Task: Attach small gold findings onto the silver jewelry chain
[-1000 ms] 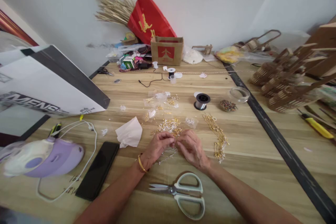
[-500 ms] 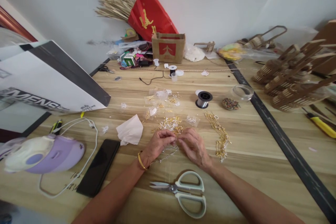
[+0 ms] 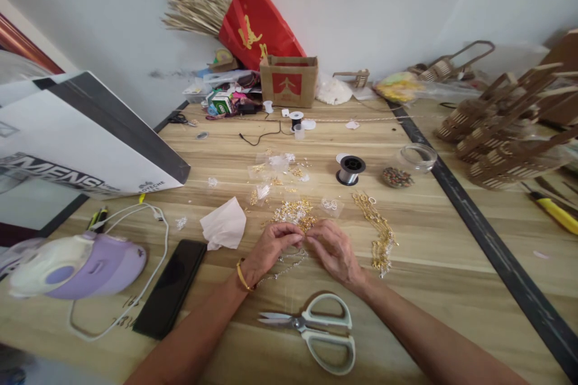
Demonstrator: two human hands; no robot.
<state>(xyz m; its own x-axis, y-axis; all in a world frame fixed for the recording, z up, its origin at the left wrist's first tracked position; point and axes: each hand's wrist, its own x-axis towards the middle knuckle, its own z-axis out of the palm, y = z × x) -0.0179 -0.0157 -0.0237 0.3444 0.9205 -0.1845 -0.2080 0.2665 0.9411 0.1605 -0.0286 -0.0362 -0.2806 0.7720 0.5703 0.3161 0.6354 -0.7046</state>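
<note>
Beads [image 3: 396, 177] sit heaped beside a glass jar [image 3: 410, 163] — left hand [image 3: 270, 249] and right hand [image 3: 335, 251] both pinch a chain [image 3: 289, 262].

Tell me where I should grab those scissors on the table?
Grab the scissors by the two pale loop handles, never the blades. They lie flat on the table with the blades shut and pointing left. The loops are at the right end, just below the right hand. So it is probably best to come in from the right and slip your fingers into the loops.
</note>
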